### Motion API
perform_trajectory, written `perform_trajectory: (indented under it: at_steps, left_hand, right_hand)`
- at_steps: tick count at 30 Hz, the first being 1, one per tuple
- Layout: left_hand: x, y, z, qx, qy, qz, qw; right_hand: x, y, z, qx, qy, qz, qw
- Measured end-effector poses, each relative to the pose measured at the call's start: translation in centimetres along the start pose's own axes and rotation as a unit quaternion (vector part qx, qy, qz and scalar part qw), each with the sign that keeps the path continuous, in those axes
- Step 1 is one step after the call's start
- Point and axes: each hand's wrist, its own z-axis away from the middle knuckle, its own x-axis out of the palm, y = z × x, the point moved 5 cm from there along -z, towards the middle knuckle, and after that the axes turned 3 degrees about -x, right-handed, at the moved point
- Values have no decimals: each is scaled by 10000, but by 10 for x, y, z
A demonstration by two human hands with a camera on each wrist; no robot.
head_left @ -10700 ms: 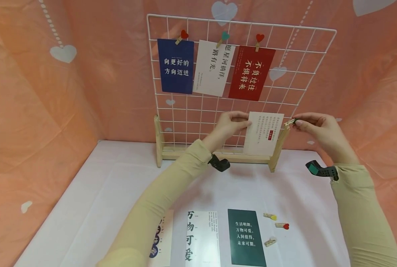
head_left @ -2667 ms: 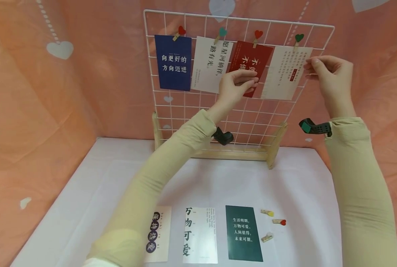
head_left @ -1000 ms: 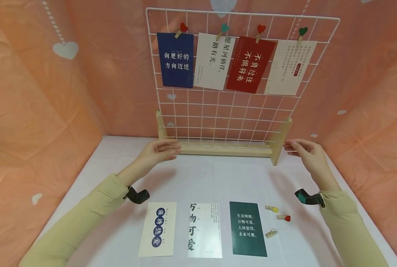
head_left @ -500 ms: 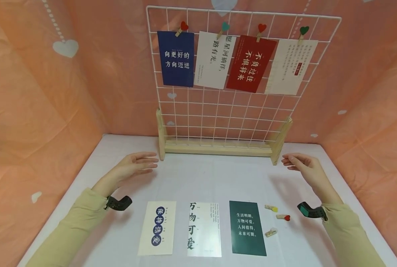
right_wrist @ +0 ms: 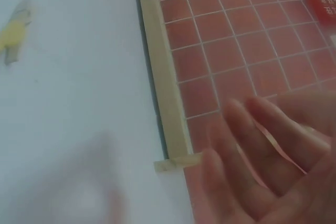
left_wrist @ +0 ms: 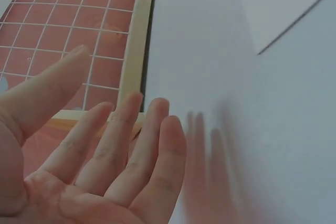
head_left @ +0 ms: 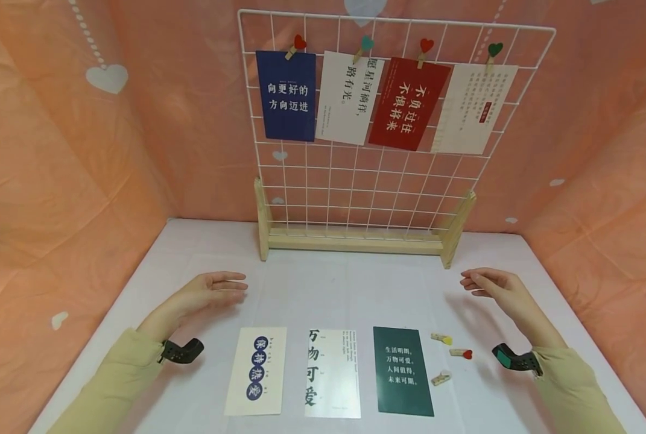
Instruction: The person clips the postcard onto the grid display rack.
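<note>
My left hand (head_left: 205,295) hovers over the left of the table, fingers relaxed and nothing in them. On the right, my right hand (head_left: 493,286) is held over the table with loosely bent fingers, also holding nothing. Between and below them lie a cream card (head_left: 274,386), a white card (head_left: 330,374) and a dark green card (head_left: 404,401). Beside the green card are small wooden clips: one with a yellow heart (head_left: 441,339), one with a red heart (head_left: 460,353) and a pale one (head_left: 441,378).
A white wire grid rack (head_left: 350,187) on a wooden stand (head_left: 355,243) stands at the back. Clipped along its top are a blue card (head_left: 287,126), a white card (head_left: 339,120), a red card (head_left: 388,132) and a cream card (head_left: 458,132). Orange cloth (head_left: 84,181) surrounds the table (head_left: 323,289).
The cream card, held low earlier, now hangs at the rack's top right under a green heart clip. Both hands have left the rack and come down toward me, the left also moving outward.
</note>
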Motion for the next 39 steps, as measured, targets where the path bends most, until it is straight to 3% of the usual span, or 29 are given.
perform_trajectory:
  at_steps: [8,18,21,39]
  left_hand:
    - [7,-14,6,-199,-196,-263,9993]
    - [13,-19,14,-167,-469,-456,9977]
    - [17,-20,14,-69,-590,-582,9965]
    - [26,-23,15,-143,-441,-711,9964]
  right_hand:
    - [14,10,13,356,-820,-3,9960]
    - [30,17,24,546,-1670,-222,9842]
    - [33,18,28,562,-1799,-225,9818]
    - [40,17,31,451,-2010,-212,9783]
